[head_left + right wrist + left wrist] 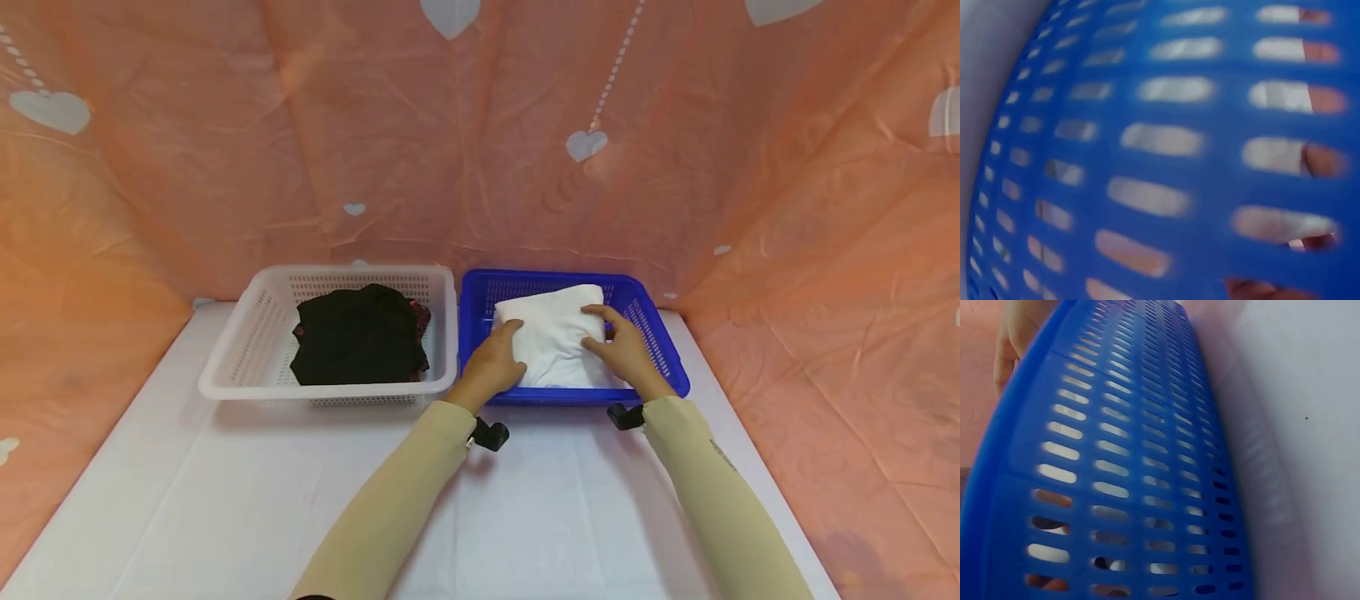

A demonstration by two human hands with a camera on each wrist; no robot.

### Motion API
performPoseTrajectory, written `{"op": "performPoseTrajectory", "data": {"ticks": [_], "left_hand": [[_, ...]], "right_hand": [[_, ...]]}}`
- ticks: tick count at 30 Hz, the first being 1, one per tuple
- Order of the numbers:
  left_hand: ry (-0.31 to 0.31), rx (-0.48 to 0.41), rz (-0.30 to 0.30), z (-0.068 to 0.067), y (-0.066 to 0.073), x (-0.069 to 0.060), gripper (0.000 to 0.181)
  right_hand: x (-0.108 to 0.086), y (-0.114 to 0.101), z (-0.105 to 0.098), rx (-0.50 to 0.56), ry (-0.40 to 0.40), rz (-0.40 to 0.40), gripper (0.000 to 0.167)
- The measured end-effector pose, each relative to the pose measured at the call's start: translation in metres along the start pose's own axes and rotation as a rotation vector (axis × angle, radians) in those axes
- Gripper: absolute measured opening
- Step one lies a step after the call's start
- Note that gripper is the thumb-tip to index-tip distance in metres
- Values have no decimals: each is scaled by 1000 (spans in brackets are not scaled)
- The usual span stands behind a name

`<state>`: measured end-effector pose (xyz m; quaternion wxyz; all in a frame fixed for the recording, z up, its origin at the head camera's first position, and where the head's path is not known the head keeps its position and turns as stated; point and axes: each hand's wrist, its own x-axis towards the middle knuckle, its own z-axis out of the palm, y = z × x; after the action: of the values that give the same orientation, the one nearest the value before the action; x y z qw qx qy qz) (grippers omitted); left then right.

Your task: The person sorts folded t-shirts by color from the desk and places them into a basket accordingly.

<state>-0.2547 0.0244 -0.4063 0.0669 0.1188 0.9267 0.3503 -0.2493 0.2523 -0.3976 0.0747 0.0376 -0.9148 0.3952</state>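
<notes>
A folded white cloth (pixel 558 342) lies in the blue plastic basket (pixel 562 397), raised a little at its far edge. My left hand (pixel 491 360) holds the left side of the cloth, thumb and a finger showing over its top. At the right side, my right hand (pixel 624 348) grips the cloth between thumb and fingers; some fingertips are hidden. Both wrist views mostly face the slotted basket wall (pixel 1129 437), with white fabric showing through the holes of the blue wall (pixel 1222 169) in the right wrist view.
Left of the blue basket stands a white plastic basket (pixel 247 388) holding a black cloth (pixel 360 337) and a dark red patterned cloth (pixel 422 321). Both baskets stand on a white-covered table (pixel 525 517). Orange curtains (pixel 510 192) with hearts close off the back and sides.
</notes>
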Motion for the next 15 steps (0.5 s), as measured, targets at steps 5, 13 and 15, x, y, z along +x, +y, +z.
{"op": "performPoseTrajectory", "data": {"ticks": [5, 13, 15], "left_hand": [[5, 40, -38, 3, 3, 1, 65], [50, 75, -78, 6, 0, 2, 59], [51, 86, -90, 6, -1, 2, 59]], "right_hand": [[9, 12, 5, -33, -56, 40, 51], [19, 25, 16, -103, -148, 89, 50], [20, 25, 19, -113, -160, 84, 49]]}}
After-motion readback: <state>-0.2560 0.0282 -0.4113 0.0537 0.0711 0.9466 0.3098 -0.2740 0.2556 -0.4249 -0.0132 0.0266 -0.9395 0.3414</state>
